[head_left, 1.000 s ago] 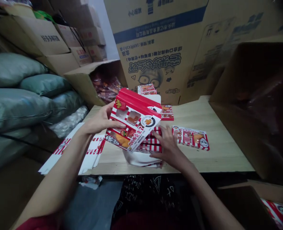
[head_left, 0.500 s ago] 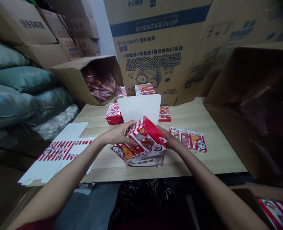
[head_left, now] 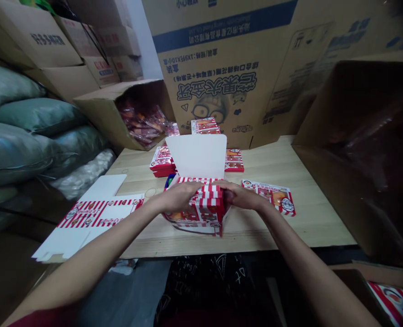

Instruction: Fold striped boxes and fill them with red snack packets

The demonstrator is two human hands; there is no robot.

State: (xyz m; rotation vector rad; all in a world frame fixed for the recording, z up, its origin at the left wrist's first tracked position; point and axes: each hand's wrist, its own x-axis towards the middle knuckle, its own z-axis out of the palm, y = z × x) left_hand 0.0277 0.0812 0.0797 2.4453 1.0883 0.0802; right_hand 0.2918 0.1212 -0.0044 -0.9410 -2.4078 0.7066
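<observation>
A carton with a raised white lid (head_left: 198,156) stands before me on the table. Red-and-white striped packs (head_left: 211,194) stand on edge, at least partly inside it. My left hand (head_left: 182,196) is closed over the packs from the left, its fingertips on their top edges. From the right, my right hand (head_left: 239,195) grips the same packs, its fingers bent at their right end. Both hands hide part of the carton's opening. A bit of blue and green (head_left: 170,180) shows at the carton's back left corner.
A flat unfolded carton (head_left: 95,213) lies left, a single pack (head_left: 272,196) right. Stacked packs (head_left: 162,161) sit behind the carton. An open box of wrapped pieces (head_left: 143,120) stands back left, a large open cardboard box (head_left: 354,159) right. Sacks (head_left: 20,141) are piled at far left.
The packs, tilted above the carton before, have been lowered and turned level into it. My hands came down with them, and the right hand now shows more fully.
</observation>
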